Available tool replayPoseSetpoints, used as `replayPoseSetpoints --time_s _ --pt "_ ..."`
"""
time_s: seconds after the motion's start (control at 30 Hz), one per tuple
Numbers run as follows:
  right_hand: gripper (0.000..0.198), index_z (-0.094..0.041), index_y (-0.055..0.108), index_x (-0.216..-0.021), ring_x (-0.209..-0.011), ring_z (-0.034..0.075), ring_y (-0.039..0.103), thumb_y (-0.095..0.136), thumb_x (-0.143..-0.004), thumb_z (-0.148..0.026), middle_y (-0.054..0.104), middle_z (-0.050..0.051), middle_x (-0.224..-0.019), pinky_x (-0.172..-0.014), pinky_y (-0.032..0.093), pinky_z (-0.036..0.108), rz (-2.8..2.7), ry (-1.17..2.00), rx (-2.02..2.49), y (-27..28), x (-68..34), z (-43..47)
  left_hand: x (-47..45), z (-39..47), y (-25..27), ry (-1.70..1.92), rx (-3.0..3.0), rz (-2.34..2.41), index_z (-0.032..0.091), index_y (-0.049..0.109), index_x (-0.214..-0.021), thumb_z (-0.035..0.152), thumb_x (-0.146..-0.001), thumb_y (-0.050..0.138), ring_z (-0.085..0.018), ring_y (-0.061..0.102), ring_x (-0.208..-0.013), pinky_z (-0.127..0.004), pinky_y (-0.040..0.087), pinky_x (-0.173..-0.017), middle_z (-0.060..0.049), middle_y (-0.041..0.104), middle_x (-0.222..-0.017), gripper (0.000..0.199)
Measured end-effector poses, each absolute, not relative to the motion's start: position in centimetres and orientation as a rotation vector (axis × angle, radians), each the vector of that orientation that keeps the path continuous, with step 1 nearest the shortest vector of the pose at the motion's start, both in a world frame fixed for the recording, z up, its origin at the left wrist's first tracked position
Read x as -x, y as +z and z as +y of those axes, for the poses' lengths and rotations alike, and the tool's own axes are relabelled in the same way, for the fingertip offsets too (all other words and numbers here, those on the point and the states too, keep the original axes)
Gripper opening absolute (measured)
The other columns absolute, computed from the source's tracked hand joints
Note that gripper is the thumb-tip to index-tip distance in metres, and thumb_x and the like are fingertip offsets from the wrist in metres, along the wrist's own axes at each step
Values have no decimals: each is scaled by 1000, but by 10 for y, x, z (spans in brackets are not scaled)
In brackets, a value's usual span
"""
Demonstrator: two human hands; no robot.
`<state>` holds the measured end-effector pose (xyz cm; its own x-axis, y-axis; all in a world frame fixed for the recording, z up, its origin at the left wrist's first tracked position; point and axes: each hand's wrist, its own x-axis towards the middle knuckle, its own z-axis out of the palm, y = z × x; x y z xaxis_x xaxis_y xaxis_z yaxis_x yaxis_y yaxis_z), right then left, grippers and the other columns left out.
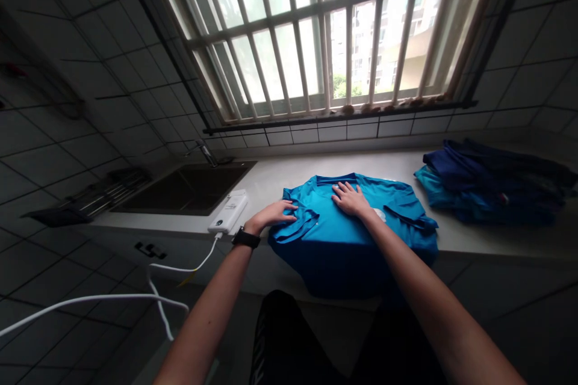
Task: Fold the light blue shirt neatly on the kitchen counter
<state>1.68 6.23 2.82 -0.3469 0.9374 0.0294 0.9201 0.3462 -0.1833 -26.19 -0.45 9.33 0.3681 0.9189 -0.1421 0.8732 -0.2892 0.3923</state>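
Observation:
A blue T-shirt lies spread on the white countertop, its collar toward the window and its lower part hanging over the front edge. My right hand rests flat on the chest below the collar, fingers spread. At the left sleeve, my left hand touches the fabric with its fingers stretched out. A black watch band is on my left wrist. Part of a small white patch on the shirt shows beside my right forearm.
A heap of dark and light blue clothes sits at the right on the countertop. To the left are a white power bank with a white cable, a dark sink and a faucet. A barred window is behind.

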Motion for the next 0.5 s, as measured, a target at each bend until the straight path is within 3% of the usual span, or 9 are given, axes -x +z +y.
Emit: replayPoseSetpoints --time_s 0.37,0.5 --pt "61 -25 31 -167 -162 30 17 24 -110 -46 19 7 -176 -128 15 59 -2492 228 1738 34 -18 63 263 9 76 38 -2187 1725 23 69 -134 38 -90 64 -30 46 -149 -37 36 -121 -10 52 -160 46" --pt "61 -27 29 -167 -162 30 16 23 -110 -46 20 6 -176 -128 16 59 -2524 216 1736 34 -21 71 265 17 71 123 -2126 1724 27 69 -134 33 -88 64 -27 47 -149 -36 36 -121 -7 55 -158 46"
